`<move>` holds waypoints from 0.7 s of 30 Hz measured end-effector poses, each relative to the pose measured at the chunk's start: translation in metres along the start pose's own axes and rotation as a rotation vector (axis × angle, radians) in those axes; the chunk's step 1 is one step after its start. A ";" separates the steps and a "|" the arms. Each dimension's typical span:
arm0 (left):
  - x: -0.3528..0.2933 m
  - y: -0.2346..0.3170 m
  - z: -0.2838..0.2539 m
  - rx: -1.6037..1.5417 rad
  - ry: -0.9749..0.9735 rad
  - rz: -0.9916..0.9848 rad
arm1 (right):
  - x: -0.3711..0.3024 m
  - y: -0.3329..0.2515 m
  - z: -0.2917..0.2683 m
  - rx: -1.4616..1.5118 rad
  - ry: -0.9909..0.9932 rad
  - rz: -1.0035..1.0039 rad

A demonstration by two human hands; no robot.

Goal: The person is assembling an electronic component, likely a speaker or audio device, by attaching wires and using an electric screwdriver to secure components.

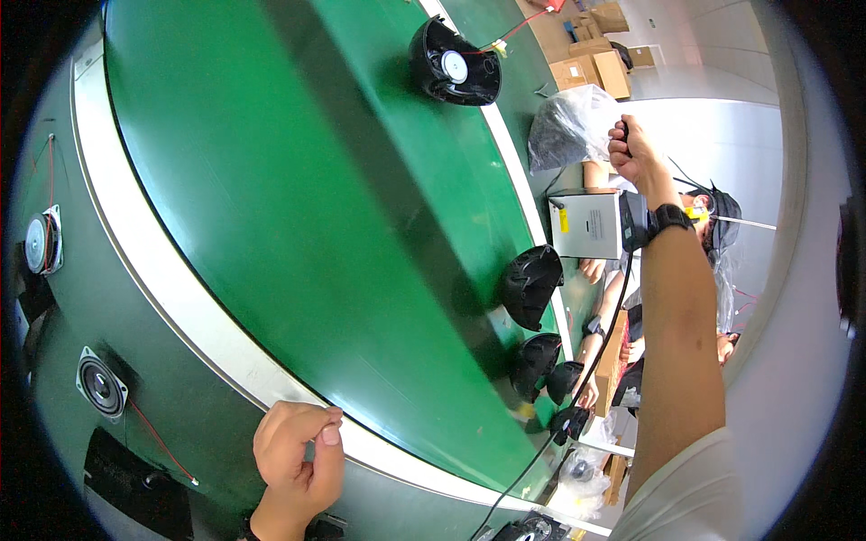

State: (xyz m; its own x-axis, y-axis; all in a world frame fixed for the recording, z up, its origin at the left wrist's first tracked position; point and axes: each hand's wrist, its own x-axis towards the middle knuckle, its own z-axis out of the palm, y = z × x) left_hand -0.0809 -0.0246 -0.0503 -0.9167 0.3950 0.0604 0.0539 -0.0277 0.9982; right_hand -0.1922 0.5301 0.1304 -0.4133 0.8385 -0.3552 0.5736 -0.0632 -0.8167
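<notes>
My left hand (302, 455) hovers by the pale rail (212, 347) of the green conveyor belt (298, 225), thumb and fingers pinched together; whatever lies between them is too small to name. To its left are a round speaker (102, 385) with a red wire and a black panel (135, 487) on the green table. My right arm stretches to the far side, where my right hand (639, 153) is closed in a fist. A dark bit shows at its fingers, its kind unclear. Close by are a clear plastic bag (573, 131) and a white control box (585, 225).
A black housing (433, 77) with a speaker inside stands at the belt's far rail. More black shells (532, 288) line that side. A black cable (591, 370) crosses near my right arm. A co-worker in a dark cap (722, 221) works opposite. Another speaker (41, 242) lies far left.
</notes>
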 end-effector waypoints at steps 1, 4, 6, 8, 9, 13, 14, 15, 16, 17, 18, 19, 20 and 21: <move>0.000 -0.001 0.001 -0.007 -0.008 -0.005 | -0.007 0.000 -0.006 0.168 -0.031 0.001; 0.003 -0.009 0.008 -0.005 0.036 0.044 | -0.042 0.019 -0.014 0.479 -0.218 -0.026; 0.000 -0.011 0.006 0.000 0.056 0.034 | -0.082 0.044 -0.007 0.666 -0.409 0.024; -0.006 -0.010 0.003 -0.023 0.053 -0.028 | -0.136 0.072 0.001 0.796 -0.570 0.064; -0.003 -0.006 -0.002 -0.099 0.077 -0.059 | -0.172 0.086 0.009 0.797 -0.504 0.049; -0.001 -0.012 0.013 -0.211 0.213 -0.073 | -0.316 0.169 -0.001 1.025 -0.395 0.172; 0.000 -0.011 0.006 -0.159 0.190 -0.023 | -0.357 0.188 -0.001 1.080 -0.347 0.228; 0.002 -0.011 -0.003 -0.215 0.214 -0.040 | -0.396 0.210 0.001 1.139 -0.334 0.277; 0.000 -0.006 -0.002 -0.209 0.273 -0.044 | -0.434 0.237 -0.004 1.196 -0.314 0.321; -0.003 -0.007 0.001 -0.260 0.293 -0.041 | -0.473 0.262 -0.020 1.190 -0.233 0.360; -0.003 -0.017 -0.010 -0.244 0.234 0.032 | -0.509 0.287 -0.032 1.191 -0.172 0.400; -0.006 -0.014 -0.012 -0.212 0.250 0.080 | -0.543 0.312 -0.050 1.148 -0.124 0.399; -0.007 -0.013 -0.007 -0.219 0.217 0.082 | -0.578 0.335 -0.075 1.097 -0.056 0.391; -0.009 -0.012 -0.001 -0.215 0.184 0.152 | -0.612 0.356 -0.100 1.104 0.033 0.384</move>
State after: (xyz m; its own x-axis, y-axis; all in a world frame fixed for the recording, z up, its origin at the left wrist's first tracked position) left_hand -0.0735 -0.0291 -0.0624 -0.9620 0.1992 0.1870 0.1283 -0.2749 0.9529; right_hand 0.3357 0.0485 0.1019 -0.3186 0.6744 -0.6661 -0.2757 -0.7383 -0.6156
